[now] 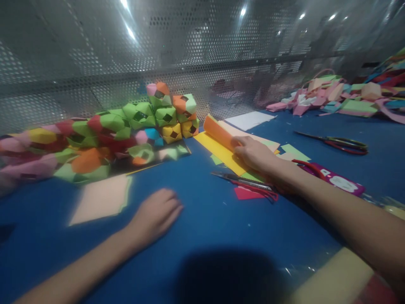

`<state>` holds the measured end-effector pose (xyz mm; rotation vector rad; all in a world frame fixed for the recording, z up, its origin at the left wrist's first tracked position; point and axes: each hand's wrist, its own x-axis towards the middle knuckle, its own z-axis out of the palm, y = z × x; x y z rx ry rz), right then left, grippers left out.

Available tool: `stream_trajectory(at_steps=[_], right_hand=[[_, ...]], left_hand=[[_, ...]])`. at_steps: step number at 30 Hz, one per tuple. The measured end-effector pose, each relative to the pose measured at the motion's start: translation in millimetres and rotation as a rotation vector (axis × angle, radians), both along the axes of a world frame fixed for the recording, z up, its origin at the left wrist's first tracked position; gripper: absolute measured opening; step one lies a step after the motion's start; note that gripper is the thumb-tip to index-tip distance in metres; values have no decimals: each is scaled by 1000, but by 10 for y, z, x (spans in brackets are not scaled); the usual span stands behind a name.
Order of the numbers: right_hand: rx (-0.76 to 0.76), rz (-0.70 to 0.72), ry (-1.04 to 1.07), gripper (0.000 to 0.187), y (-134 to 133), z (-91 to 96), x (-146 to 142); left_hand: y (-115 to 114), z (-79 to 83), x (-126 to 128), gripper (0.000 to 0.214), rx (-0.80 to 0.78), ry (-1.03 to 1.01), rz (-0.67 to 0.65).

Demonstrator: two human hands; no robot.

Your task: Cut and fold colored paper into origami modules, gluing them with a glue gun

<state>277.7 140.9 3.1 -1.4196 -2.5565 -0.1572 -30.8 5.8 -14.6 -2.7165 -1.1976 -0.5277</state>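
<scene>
My right hand (255,154) reaches over a stack of coloured paper sheets (218,150) and pinches the orange top sheet (217,131), curling its edge up. The yellow sheet lies under it. My left hand (156,213) rests flat on the blue table (209,211), fingers together and stretched, holding nothing. Just left of it lies a loose pale pink square sheet (101,198). A pair of red-handled scissors (247,183) lies under my right wrist, on small paper scraps.
A heap of folded paper cubes (104,139) in green, orange, pink and yellow fills the left. Another pair of scissors (335,143) lies at the right. Paper scraps (335,99) pile at the back right. A perforated metal wall (202,63) closes the back.
</scene>
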Motion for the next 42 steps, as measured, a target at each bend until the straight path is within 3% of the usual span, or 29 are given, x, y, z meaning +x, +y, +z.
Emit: stream_trajectory(at_steps=[7, 13, 19, 32, 42], right_hand=[[-14, -23, -174, 43, -199, -7, -225], [-63, -114, -195, 37, -195, 27, -233], [-135, -165, -126, 24, -194, 137, -132], [-256, -180, 139, 14, 35, 102, 47], [-304, -246, 211, 35, -50, 203, 25]], left_hand=[[5, 0, -1, 26, -25, 1, 6], [5, -6, -3, 26, -10, -1, -1], [9, -13, -1, 27, -7, -3, -7], [13, -7, -2, 25, -8, -17, -17], [12, -4, 4, 25, -3, -14, -12]])
